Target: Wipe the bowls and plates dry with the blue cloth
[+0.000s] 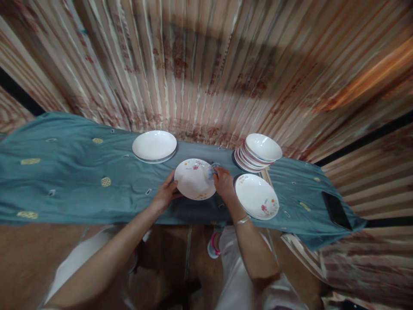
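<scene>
My left hand [166, 191] grips the left rim of a white plate [194, 183] with small flowers near its edge, thumb on top and fingers beneath. The plate is held a little above the cloth and tilted toward me. At its upper right rim, my right hand [223, 181] is closed on a bluish cloth [213, 170] that touches the plate's surface. Just right of that hand lies a flowered plate [256, 198]. A stack of white plates [154, 146] sits behind and to the left.
A stack of bowls [263, 147] stands at the back right. A black phone [336, 211] lies near the table's right end. A teal patterned tablecloth [77, 172] covers the narrow table. Pleated curtains [200, 69] hang directly behind it.
</scene>
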A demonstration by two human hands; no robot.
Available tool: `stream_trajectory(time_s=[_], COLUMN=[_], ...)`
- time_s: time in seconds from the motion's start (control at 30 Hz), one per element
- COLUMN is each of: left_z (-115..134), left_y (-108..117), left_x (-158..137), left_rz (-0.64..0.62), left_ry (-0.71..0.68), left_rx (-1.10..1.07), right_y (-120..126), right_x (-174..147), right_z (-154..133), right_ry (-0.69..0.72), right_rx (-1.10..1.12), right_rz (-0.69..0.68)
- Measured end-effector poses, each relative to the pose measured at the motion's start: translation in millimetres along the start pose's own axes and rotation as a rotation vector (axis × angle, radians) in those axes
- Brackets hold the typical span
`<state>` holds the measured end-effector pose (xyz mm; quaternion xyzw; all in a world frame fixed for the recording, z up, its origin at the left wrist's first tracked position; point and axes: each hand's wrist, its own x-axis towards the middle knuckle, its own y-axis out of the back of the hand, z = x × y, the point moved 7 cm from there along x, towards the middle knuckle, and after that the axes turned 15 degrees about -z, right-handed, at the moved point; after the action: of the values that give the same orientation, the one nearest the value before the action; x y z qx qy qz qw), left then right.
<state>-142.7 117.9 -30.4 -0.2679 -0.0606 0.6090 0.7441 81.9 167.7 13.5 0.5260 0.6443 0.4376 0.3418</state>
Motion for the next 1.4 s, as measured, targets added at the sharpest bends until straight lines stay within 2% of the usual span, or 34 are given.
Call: stream_trajectory(time_s=[0.13, 0.4, 0.77, 0.97, 1.17, 1.4], left_z=[-1.4, -3.8, 1.6, 0.5, -1.9, 3.9], left_y=[1.4, 3.2, -6.2, -5.0, -4.3, -10.0], left_x=[0.7, 1.1, -5.4, -5.4, -4.5, -6.6], left_rz=[-0.01, -0.011, -0.031, -0.038, 0.011, -0.061], left_ry=[-0.012, -0.007, -0.01, -0.005, 0.025, 0.029], left_rx=[0.0, 0.007, -0.014, -0.02, -0.093, -0.151], right_y=[-0.5, -8.7, -24.5, -36.7, -41.3, -39.7], right_x=[12.1, 31.1, 45.8, 42.8, 33.6, 13.6], right_z=[-7.6, -34.5, -74.7, -96.6, -111.3, -119.1], right_ry=[-0.033, 0.005, 0.245, 0.379, 0.499, 0.572], right_rx=[-0.023, -0.08, 0.075, 0.188, 0.285, 0.33], right_rz=[-0.028, -0.138, -0.041, -0.047, -0.082, -0.152])
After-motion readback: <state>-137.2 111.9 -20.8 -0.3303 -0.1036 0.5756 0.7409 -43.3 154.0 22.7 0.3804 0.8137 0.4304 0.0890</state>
